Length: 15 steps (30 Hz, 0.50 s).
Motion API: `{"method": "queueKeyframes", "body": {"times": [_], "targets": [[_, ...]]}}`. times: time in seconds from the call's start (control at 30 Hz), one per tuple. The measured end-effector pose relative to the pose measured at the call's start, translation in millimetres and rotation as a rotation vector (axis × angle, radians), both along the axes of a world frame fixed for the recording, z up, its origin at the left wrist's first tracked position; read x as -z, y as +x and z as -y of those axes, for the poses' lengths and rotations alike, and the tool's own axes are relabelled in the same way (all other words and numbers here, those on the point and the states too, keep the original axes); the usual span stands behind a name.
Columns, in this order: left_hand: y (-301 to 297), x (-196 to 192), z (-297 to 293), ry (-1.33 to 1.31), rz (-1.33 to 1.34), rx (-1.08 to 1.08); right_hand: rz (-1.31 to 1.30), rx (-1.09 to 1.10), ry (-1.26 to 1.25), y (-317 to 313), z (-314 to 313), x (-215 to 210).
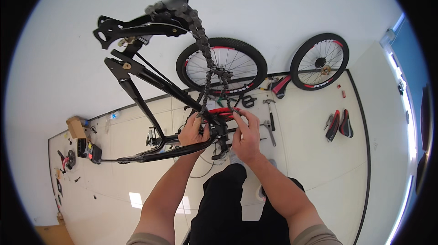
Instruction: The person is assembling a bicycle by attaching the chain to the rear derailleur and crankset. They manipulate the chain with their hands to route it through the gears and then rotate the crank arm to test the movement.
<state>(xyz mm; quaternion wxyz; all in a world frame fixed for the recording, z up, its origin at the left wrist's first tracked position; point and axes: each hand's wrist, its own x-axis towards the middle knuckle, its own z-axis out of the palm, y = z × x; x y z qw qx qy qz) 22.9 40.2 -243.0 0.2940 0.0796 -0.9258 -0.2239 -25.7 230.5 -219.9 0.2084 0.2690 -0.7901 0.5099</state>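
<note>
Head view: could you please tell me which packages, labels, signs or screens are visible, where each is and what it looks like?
Cardboard box: on the floor at far left, beyond the black bike frame; small, brown, boxy.
No signs or screens can be made out.

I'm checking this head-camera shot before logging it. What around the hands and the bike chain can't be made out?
- Top end of the chain, head view: blurred where it loops over the frame.
- Fingertips of the left hand and right hand: buried among chain and red chainring, so the exact grip is unclear.
- Small tools on the floor: too small to tell beyond a hammer and a wrench.
- Items by the cardboard box: tiny, bent by the fisheye rim.
</note>
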Motion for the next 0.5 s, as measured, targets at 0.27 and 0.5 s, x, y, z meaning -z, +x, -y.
{"method": "queueKeyframes", "body": {"times": [0.27,0.5], "targets": [[4.5,5.6,2.6,0.196,0.114,-0.040,0.149,0.127,-0.044,63.5,-58.7,-4.2],[12.9,-1.0,8.6,0.132,0.080,0.118,0.295,0.224,-0.185,127.7,-118.3,-30.6]]}}
